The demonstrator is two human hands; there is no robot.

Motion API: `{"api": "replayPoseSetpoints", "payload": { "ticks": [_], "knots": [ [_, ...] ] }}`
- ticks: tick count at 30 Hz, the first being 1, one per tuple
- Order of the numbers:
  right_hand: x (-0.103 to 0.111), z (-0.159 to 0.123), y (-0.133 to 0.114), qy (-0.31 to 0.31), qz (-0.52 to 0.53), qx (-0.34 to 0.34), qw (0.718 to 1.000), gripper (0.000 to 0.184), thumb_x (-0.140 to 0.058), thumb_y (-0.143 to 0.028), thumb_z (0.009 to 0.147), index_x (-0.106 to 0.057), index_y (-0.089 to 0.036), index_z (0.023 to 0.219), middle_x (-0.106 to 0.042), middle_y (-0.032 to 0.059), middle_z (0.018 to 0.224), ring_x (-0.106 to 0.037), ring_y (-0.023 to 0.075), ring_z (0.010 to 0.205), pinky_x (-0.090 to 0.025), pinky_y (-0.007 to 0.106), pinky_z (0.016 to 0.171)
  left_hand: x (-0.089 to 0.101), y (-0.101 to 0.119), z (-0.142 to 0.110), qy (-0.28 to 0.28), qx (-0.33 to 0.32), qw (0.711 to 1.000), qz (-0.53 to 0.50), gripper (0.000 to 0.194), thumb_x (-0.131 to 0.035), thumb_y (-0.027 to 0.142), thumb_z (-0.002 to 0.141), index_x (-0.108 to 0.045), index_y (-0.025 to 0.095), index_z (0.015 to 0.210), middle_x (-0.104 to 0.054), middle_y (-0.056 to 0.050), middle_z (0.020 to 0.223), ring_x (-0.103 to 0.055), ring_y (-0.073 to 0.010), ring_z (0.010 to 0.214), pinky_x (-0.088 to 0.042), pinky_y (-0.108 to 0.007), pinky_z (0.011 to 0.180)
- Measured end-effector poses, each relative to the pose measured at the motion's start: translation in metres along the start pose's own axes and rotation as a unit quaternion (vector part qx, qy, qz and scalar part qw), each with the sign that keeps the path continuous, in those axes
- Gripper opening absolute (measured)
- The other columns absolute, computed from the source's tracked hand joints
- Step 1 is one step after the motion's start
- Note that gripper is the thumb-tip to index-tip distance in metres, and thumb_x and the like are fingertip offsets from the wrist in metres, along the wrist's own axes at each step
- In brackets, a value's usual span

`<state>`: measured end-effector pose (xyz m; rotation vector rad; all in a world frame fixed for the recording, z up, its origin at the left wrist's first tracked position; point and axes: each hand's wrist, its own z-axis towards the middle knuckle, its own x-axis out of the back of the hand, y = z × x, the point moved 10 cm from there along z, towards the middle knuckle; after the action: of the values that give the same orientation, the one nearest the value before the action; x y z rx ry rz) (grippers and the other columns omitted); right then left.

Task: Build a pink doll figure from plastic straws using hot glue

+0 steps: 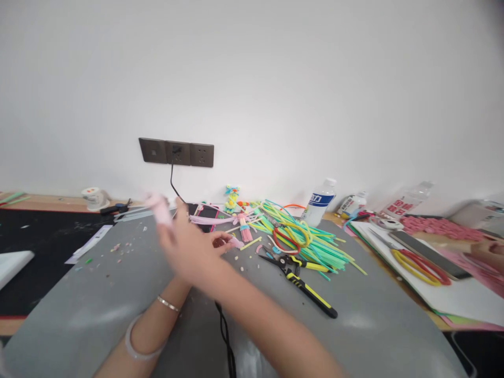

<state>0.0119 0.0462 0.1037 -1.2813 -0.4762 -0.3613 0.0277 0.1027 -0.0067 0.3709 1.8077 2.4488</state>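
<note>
So the layout here is kinda fun: the arms are crossed. The right hand (192, 249) reaches over the left forearm (173, 299), so it ends up on the left of the view, while the left hand (220, 241) pokes out past it on the other side.

The main thing is a pale pink, soft-looking, stubby roll (161, 211), up in the air over the far part of the smooth grey worktop (129, 315). The right hand has it, fingers closed around its lower end. It's pretty blurry, so I can't tell exactly how the fingers sit. Its long axis runs steeply, top end leaning left and away from the hand, so most of its length sticks out past the fingertips.

The right hand is clearly the nearer one, with the roll well over to the left of the other hand. The left hand is half curled, thumb mostly hidden, fingertips right at a small pale pink fuzzy piece (237, 242). Can't tell if it's actually gripping that or just touching.

Just beyond that piece is a small pink fuzzy bundle with a blue band (244, 229), and nearer the viewer, off to the right, are black-and-yellow-handled pliers (301, 283), jaws toward the hands.
</note>
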Motion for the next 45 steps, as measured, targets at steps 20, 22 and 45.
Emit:
{"api": "replayPoseSetpoints", "payload": {
  "ticks": [20,22,45],
  "knots": [
    [-0.071,-0.045,-0.011,-0.163,-0.2,0.113,0.96,0.042,-0.059,-0.037,0.091,-0.058,-0.01,0.123,-0.068,0.019,0.111,-0.062,0.0323,0.096,-0.05,0.04,0.077,-0.007,0.011,-0.002,-0.073,0.042,0.996,0.042,0.032,-0.069,0.045,0.076,-0.071,0.015,0.086,-0.072,-0.006,0.08,-0.063,-0.0183,0.067,-0.048,-0.029,0.064],
    [-0.024,-0.049,0.007,-0.179,-0.183,0.098,0.962,0.022,-0.056,-0.028,0.092,-0.066,-0.012,0.104,-0.072,0.0137,0.097,-0.064,0.0271,0.088,-0.047,0.035,0.073,-0.004,0.008,0.0,-0.06,0.052,0.996,0.035,0.034,-0.071,0.047,0.072,-0.071,0.015,0.084,-0.072,-0.006,0.08,-0.061,-0.0186,0.064,-0.048,-0.029,0.06],
    [0.067,-0.055,0.18,-0.161,-0.217,-0.154,0.95,0.015,-0.061,-0.003,0.073,-0.065,-0.018,0.072,-0.065,0.0022,0.071,-0.057,0.0145,0.066,-0.035,0.024,0.063,-0.006,0.005,0.003,-0.059,0.033,0.996,0.063,0.026,-0.067,0.042,0.079,-0.069,0.016,0.086,-0.071,-0.004,0.081,-0.06,-0.0153,0.067,-0.043,-0.023,0.058]
  ]
}}
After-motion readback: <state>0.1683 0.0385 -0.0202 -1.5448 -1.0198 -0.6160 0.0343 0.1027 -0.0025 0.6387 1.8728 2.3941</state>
